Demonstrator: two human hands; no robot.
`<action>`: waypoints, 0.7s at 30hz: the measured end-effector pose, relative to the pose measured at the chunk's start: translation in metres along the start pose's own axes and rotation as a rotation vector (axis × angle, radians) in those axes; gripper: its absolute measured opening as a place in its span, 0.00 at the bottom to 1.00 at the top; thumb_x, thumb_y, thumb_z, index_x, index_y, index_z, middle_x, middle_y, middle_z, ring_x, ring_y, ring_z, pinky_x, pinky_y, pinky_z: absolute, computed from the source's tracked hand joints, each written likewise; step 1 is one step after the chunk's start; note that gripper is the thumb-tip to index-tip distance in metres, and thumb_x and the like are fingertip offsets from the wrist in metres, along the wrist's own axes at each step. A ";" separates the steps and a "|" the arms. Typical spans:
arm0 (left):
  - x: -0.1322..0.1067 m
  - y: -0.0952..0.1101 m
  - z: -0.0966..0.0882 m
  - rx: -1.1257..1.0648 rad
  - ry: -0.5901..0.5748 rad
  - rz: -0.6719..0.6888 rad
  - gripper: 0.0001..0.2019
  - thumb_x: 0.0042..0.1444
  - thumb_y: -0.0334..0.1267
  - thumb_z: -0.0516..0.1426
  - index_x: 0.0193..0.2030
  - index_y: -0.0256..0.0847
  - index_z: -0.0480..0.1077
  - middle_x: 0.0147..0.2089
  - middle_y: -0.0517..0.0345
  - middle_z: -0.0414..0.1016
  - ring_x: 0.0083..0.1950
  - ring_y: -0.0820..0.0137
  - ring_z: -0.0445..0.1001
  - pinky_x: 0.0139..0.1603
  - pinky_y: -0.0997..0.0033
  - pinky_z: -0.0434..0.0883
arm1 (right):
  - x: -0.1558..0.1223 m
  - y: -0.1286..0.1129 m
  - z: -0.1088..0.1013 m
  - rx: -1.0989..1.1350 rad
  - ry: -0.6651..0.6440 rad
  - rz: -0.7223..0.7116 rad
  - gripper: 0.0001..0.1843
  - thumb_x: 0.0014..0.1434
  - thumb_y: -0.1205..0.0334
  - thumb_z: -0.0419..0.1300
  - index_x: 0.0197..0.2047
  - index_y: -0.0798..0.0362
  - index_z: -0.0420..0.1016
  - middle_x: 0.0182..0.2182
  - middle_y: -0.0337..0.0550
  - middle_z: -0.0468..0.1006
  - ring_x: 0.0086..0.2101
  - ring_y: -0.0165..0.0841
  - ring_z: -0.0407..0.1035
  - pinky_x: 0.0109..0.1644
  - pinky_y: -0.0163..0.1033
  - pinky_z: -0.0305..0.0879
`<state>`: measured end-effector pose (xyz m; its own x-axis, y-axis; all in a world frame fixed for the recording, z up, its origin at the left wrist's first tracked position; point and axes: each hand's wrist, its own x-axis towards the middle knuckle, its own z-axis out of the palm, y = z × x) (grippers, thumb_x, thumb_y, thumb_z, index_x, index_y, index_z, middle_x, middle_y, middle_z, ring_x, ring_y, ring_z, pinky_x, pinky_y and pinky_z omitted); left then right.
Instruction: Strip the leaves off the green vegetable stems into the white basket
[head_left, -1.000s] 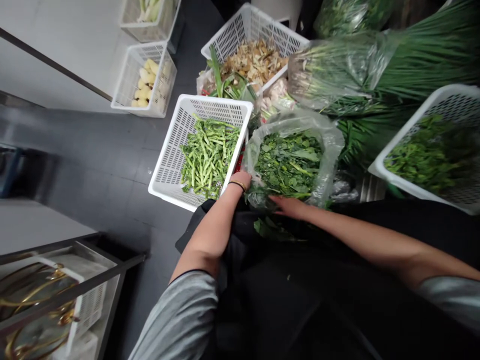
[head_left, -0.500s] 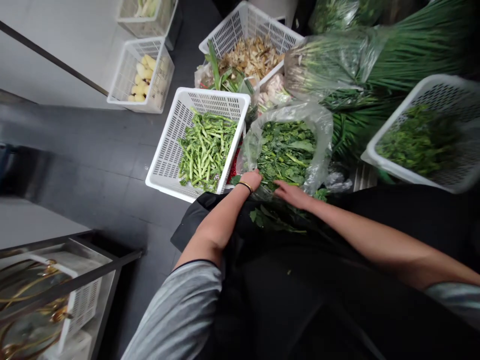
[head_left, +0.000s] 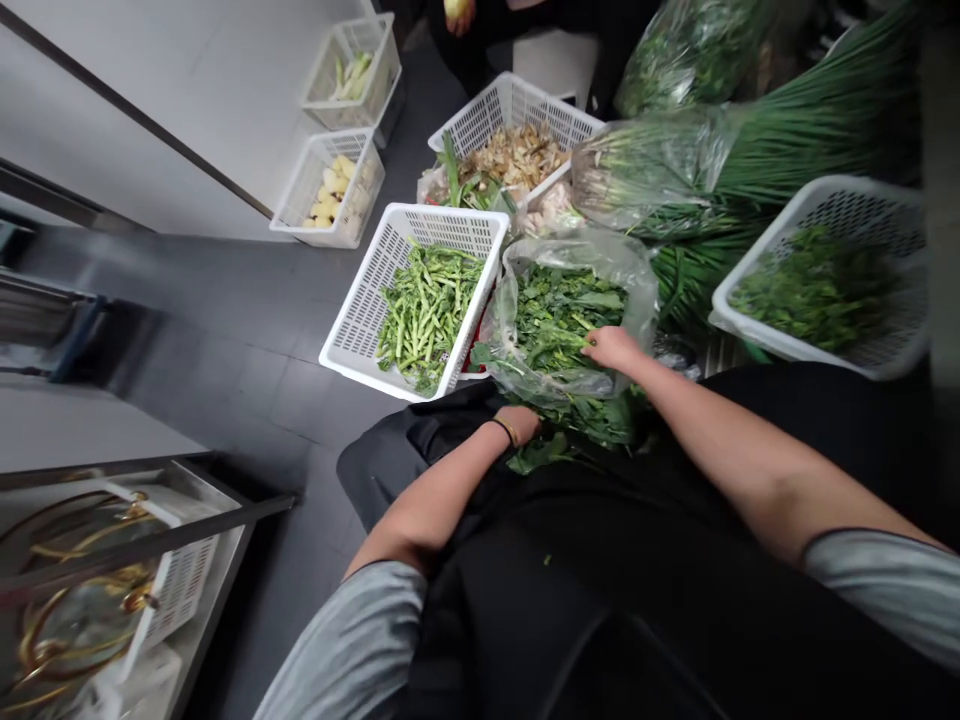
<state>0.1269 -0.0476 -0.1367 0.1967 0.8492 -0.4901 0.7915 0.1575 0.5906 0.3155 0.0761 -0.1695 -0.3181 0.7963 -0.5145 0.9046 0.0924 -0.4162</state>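
Observation:
My right hand (head_left: 613,350) is closed, its fingertips pinching a leafy green stem over the open plastic bag (head_left: 640,262). Leafy greens (head_left: 559,300) with dark leaves and pale stems fill that bag. Low over my lap, my left hand (head_left: 520,425) is curled, with its fingertips turned down and hidden; whatever it holds cannot be made out. Loose leaves (head_left: 544,455) lie beside it on the black apron. To the left of the bag, a white basket (head_left: 352,325) holds peeled green stems (head_left: 420,315).
Behind are a basket (head_left: 585,125) of brownish peelings and bagged scallions (head_left: 645,175). At right stands a basket (head_left: 724,300) of leafy herbs. Crates (head_left: 360,205) line the wall at left. A metal rack (head_left: 225,525) is at lower left. Another person's hand (head_left: 460,18) shows at the top.
My left hand has moved from the bag's near edge down toward my lap. My right hand has moved up and right, onto a stem. The camera view has shifted.

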 end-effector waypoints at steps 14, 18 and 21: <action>0.011 0.045 -0.035 -1.261 0.047 0.059 0.21 0.42 0.53 0.63 0.32 0.35 0.68 0.26 0.57 0.72 0.25 0.74 0.70 0.24 0.75 0.69 | -0.064 -0.056 -0.052 0.652 0.152 -0.256 0.20 0.48 0.44 0.61 0.28 0.55 0.70 0.14 0.32 0.65 0.16 0.25 0.57 0.21 0.31 0.53; 0.010 0.050 -0.039 -1.385 0.142 -0.039 0.17 0.47 0.48 0.62 0.30 0.35 0.66 0.23 0.58 0.71 0.21 0.76 0.69 0.22 0.76 0.68 | -0.084 -0.073 -0.045 0.517 0.334 -0.386 0.18 0.53 0.50 0.56 0.20 0.52 0.60 0.14 0.35 0.63 0.18 0.26 0.56 0.23 0.33 0.52; 0.010 0.051 -0.037 -1.459 0.188 -0.142 0.14 0.50 0.46 0.60 0.29 0.35 0.65 0.22 0.59 0.70 0.20 0.76 0.67 0.22 0.75 0.68 | -0.112 -0.077 -0.035 0.393 0.482 -0.518 0.18 0.55 0.54 0.54 0.19 0.52 0.56 0.17 0.38 0.64 0.21 0.27 0.59 0.27 0.34 0.55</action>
<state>0.1483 -0.0122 -0.0880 0.0027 0.8169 -0.5767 -0.4934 0.5027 0.7098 0.2915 0.0004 -0.0535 -0.4311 0.8883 0.1586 0.4815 0.3751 -0.7921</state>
